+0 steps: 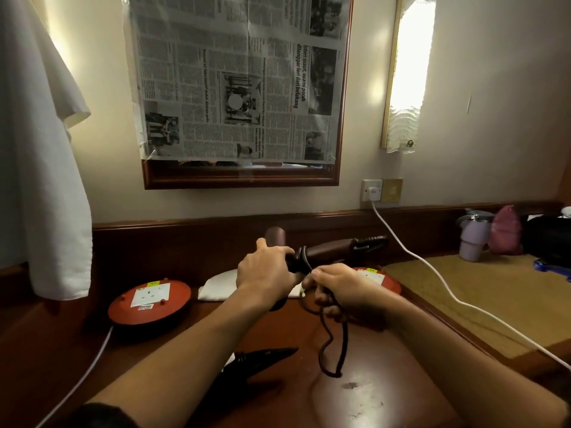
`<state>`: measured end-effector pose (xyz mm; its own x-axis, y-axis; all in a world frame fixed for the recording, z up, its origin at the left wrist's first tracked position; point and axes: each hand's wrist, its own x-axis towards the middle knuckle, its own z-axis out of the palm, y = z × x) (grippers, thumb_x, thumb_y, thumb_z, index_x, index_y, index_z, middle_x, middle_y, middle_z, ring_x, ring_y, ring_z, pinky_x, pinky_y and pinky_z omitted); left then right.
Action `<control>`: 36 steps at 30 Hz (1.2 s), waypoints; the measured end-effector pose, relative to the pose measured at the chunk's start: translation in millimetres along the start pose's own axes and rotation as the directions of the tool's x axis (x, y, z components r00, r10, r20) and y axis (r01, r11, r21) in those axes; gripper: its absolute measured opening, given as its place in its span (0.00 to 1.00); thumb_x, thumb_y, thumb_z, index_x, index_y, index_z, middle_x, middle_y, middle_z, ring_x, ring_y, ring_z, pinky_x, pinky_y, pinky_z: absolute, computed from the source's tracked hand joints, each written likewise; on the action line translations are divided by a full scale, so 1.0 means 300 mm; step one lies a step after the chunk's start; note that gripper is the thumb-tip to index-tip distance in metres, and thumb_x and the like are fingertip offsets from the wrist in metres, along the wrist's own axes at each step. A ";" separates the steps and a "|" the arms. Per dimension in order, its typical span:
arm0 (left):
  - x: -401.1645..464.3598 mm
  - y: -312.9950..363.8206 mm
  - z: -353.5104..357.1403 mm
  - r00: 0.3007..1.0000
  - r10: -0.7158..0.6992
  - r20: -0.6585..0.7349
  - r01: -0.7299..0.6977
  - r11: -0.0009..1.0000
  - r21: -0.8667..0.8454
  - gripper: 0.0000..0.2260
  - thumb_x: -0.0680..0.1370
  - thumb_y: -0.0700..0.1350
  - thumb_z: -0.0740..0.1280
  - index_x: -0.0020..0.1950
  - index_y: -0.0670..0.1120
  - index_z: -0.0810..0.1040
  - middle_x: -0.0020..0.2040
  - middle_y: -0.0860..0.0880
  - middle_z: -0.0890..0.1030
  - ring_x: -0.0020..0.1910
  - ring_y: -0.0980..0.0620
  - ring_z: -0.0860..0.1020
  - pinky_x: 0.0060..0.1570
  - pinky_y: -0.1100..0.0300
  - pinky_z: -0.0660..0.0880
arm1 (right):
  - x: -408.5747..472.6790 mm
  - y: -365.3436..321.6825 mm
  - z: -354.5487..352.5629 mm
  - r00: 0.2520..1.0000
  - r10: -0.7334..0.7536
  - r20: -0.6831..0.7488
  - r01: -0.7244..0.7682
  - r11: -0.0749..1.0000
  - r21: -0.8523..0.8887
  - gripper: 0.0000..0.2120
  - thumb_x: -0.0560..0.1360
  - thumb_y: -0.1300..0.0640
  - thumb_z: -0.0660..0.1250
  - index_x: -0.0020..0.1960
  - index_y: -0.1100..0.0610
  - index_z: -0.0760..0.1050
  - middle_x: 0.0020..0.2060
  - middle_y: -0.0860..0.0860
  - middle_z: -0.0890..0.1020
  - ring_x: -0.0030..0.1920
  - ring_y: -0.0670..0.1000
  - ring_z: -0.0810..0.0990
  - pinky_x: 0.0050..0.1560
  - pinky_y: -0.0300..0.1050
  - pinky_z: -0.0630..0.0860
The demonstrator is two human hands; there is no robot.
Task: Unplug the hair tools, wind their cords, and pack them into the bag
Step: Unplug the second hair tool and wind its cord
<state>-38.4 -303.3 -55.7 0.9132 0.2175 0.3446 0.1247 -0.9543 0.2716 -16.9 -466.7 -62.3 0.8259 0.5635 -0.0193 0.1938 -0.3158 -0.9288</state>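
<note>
My left hand [267,270] grips the handle of a brown hair dryer [327,249], held level above the wooden desk [386,393] with its comb nozzle pointing right. Several turns of its dark cord [304,257] circle the handle beside my left fingers. My right hand [338,290] pinches that cord just right of the wraps, and the slack hangs down in a loop [335,350] onto the desk. A black hair tool [253,364] lies on the desk under my left forearm, partly hidden. A black bag [547,239] sits at the far right.
Two red round extension reels [150,301] [383,281] sit on the desk, the right one partly behind my right hand. A white cable [432,270] runs from the wall socket [372,190] across a woven mat. A white towel hangs at the left. A purple cup [471,242] stands near the bag.
</note>
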 end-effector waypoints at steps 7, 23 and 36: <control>0.025 -0.034 -0.006 0.987 0.045 0.155 -0.003 0.965 -0.262 0.20 0.70 0.67 0.68 0.58 0.62 0.80 0.52 0.54 0.82 0.52 0.50 0.80 0.47 0.55 0.76 | -0.024 0.135 -0.032 0.996 -0.076 0.051 0.067 0.984 0.166 0.20 0.81 0.44 0.56 0.41 0.59 0.73 0.28 0.52 0.70 0.28 0.49 0.68 0.32 0.42 0.67; -0.056 -0.031 -0.064 0.893 0.312 0.324 -0.170 0.901 -0.399 0.17 0.74 0.52 0.74 0.62 0.60 0.79 0.54 0.58 0.77 0.54 0.56 0.76 0.42 0.70 0.69 | 0.016 0.110 -0.260 0.991 0.132 -0.025 -0.133 0.933 -0.333 0.10 0.78 0.65 0.66 0.39 0.59 0.77 0.32 0.52 0.79 0.30 0.45 0.78 0.34 0.36 0.76; -0.064 0.026 0.009 0.935 0.340 0.100 -0.352 0.860 0.368 0.22 0.77 0.55 0.69 0.70 0.62 0.70 0.79 0.44 0.54 0.63 0.35 0.69 0.54 0.41 0.77 | 0.035 -0.159 -0.162 0.977 0.212 0.000 -0.160 0.735 -0.659 0.13 0.78 0.58 0.58 0.40 0.63 0.76 0.27 0.52 0.73 0.25 0.49 0.67 0.25 0.39 0.62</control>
<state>-53.9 -315.5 -62.6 0.9351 -0.1418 0.3249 -0.0717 -0.9732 -0.2185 8.3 -482.9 -0.3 0.8483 0.4836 -0.2159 0.3593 -0.8250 -0.4362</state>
